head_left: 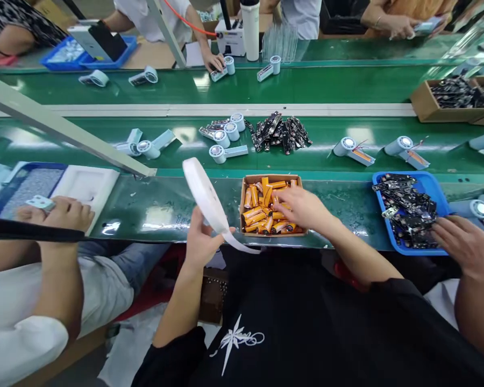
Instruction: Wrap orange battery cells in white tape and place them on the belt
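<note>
My left hand (201, 239) is closed around a roll of white tape (205, 196), held upright above the bench edge. A loose strip of the tape hangs from its lower side, past my thumb. My right hand (304, 207) reaches into a small cardboard box (244, 231) of orange-wrapped cylindrical battery cells (260, 215). Its fingers are stretched out and apart, with the fingertips on the cells at the box's right side. I see no cell lifted clear of the pile.
Beyond the box, a green conveyor (322, 126) carries a pile of dark circuit boards (280, 131) and light-blue fan housings (229, 131). A blue tray (439, 193) of boards stands right, by a co-worker's hand (468, 242). Another co-worker's hands (66, 214) work left. A metal post (64, 129) slants across.
</note>
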`<action>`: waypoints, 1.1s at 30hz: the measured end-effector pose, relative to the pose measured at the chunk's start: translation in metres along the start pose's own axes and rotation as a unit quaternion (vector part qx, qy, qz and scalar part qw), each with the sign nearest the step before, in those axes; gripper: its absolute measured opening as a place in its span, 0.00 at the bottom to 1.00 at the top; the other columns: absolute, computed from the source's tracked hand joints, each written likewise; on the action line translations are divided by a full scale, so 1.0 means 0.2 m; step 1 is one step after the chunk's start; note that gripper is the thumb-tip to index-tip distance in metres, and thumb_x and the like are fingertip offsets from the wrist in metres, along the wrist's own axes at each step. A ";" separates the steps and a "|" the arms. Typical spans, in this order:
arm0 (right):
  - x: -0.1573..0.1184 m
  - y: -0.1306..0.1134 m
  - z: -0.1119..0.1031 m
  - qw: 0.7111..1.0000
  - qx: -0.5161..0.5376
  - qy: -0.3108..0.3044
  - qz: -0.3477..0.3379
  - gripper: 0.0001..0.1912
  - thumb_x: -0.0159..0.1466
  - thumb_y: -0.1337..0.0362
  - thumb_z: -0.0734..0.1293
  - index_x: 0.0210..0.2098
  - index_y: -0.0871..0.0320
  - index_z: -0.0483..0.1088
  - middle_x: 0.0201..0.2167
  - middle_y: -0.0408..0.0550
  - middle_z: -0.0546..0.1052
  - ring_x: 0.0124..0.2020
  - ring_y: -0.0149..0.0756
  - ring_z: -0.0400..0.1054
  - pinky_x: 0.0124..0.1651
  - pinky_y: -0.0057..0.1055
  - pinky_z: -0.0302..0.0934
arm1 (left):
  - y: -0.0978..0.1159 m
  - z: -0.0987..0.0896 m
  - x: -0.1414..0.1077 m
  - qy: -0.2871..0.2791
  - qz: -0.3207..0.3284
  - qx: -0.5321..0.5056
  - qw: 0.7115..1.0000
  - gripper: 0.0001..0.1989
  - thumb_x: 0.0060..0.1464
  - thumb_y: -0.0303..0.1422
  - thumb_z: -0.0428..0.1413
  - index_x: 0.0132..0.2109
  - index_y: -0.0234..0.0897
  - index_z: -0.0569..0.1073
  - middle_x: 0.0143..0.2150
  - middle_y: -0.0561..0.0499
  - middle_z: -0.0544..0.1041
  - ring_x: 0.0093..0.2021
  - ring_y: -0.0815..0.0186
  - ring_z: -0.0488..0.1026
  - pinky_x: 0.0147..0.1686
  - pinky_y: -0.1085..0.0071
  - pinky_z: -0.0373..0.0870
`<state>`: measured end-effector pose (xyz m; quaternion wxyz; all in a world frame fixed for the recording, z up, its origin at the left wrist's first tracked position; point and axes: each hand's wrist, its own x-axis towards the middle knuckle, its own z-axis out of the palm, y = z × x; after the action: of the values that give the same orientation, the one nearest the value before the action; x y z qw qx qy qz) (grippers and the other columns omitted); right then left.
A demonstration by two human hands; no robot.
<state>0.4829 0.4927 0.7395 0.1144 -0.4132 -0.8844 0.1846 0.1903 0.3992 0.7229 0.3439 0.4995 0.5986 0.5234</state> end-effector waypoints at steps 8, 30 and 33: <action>0.17 0.19 0.12 0.993 0.082 0.004 0.080 0.15 0.64 0.59 0.76 0.45 0.60 0.75 0.46 0.57 0.80 0.49 0.50 0.75 0.58 0.48 0.69 | -0.12 0.07 -0.09 -0.073 0.057 0.041 0.995 0.43 0.49 0.41 0.73 0.70 0.48 0.68 0.69 0.41 0.66 0.68 0.50 0.68 0.54 0.61 0.82; -0.12 -0.07 -0.12 0.800 0.549 0.232 0.060 0.14 0.64 0.55 0.78 0.48 0.50 0.82 0.51 0.47 0.84 0.50 0.45 0.81 0.57 0.45 0.77 | -0.04 0.11 -0.13 -0.032 0.321 0.418 0.849 0.40 0.54 0.17 0.57 0.72 0.45 0.68 0.61 0.42 0.78 0.65 0.49 0.62 0.65 0.54 0.63; -0.11 -0.09 -0.12 0.848 0.469 0.234 0.080 0.16 0.66 0.54 0.76 0.51 0.50 0.83 0.50 0.47 0.85 0.47 0.44 0.81 0.54 0.44 0.79 | -0.04 0.12 -0.14 -0.032 0.321 0.417 0.850 0.40 0.56 0.17 0.57 0.73 0.48 0.67 0.61 0.45 0.79 0.65 0.50 0.62 0.65 0.54 0.62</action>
<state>0.4931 0.4707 0.7668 0.4833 -0.4103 -0.6035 0.4836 0.2180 0.3798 0.7070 -0.0652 0.7767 0.5556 0.2895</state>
